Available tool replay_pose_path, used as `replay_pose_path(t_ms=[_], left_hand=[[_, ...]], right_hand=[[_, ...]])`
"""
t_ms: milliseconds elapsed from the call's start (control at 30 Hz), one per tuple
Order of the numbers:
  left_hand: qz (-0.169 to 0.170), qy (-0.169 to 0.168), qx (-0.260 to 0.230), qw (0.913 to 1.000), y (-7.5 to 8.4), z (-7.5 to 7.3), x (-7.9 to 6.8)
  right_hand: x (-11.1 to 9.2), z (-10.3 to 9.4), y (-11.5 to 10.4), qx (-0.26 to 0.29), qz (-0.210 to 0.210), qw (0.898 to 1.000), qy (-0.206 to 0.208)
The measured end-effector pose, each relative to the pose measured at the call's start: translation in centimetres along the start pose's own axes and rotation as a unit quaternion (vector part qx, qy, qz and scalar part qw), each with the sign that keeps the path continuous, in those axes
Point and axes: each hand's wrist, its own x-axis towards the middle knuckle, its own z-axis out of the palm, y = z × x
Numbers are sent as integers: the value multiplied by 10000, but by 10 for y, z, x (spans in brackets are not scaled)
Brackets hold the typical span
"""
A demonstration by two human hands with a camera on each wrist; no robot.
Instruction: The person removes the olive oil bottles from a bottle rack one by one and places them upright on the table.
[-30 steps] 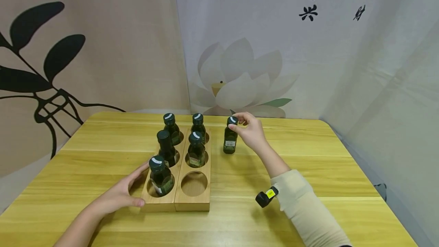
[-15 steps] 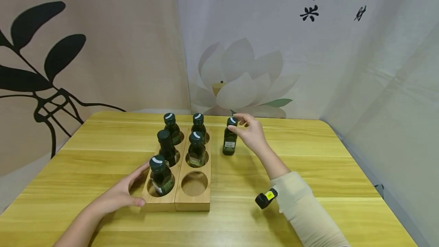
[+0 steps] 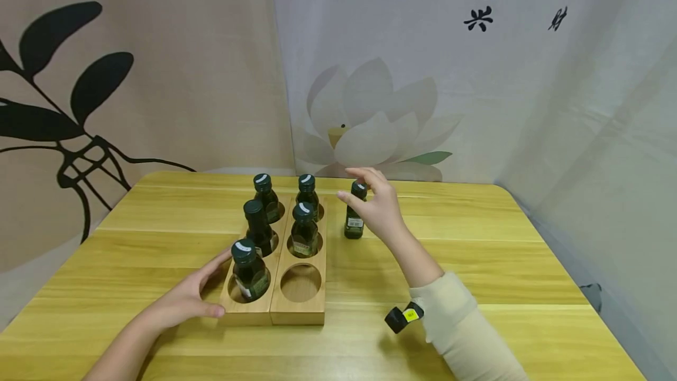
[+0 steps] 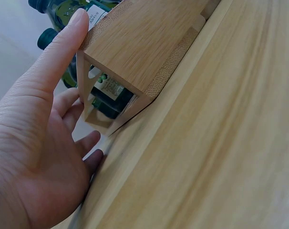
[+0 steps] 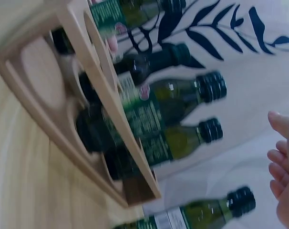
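Note:
In the head view, my left hand point(image 3: 182, 301) rests against the near left corner of a wooden bottle rack point(image 3: 297, 317). Its thumb touches the front and its fingers reach along the left side. The left wrist view shows that left hand point(image 4: 44, 129) with the other fingers loosely bent. My right hand point(image 3: 378, 204) is spread, thumb and fingers apart, in front of a small dark green bottle point(image 3: 354, 223) standing upright on the table. Part of that bottle is hidden behind the hand. In the right wrist view, the right hand point(image 5: 285, 167) is apart from the bottle point(image 5: 197, 217).
Several capped green bottles stand in the rack's round holes, among them a near left bottle point(image 3: 250, 275) and a right middle bottle point(image 3: 304, 234). The near right hole point(image 3: 300, 283) holds nothing. Behind the wooden table point(image 3: 476, 240) hangs a printed cloth point(image 3: 211, 75).
My right hand has let go of the bottle cap, spread its fingers and shifted slightly left. The bottle stays standing right of the rack. My left hand holds its place.

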Motion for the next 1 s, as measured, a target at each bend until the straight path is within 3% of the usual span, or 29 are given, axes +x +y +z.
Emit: replay_pose_path(t_ms=[133, 267, 833, 1000], left_hand=[[-3, -7, -15, 10000, 0, 0, 0], [-10, -12, -2, 10000, 0, 0, 1], [-14, 10, -14, 10000, 1, 0, 0], [-37, 29, 2, 10000, 0, 0, 0]], right_hand=[[-4, 10, -7, 218, -381, 9990, -98], [-9, 22, -12, 388, -430, 9979, -278], [-20, 60, -18, 523, 820, 9885, -1159], [-23, 66, -17, 590, 896, 9875, -1156]])
